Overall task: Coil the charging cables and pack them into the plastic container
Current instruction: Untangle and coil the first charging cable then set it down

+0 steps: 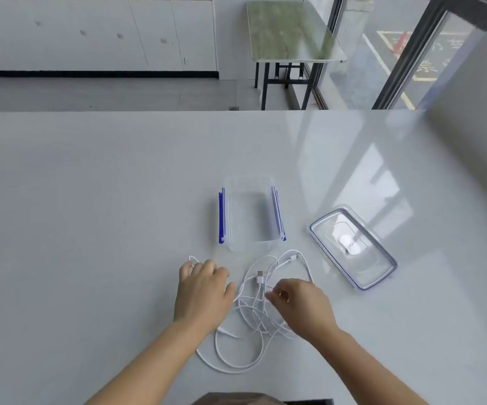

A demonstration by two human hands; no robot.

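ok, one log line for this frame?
cables: tangled, uncoiled | left hand: grips cables | right hand: pinches a strand | container: open, empty | lid: off

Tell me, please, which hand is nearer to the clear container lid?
Right. The right hand, on the white cables, is just left of the clear lid and closer to the camera; the left hand is farther left, across the tangle.

White cables (248, 311); clear container (249, 213) with blue clips; grey table (90, 200).
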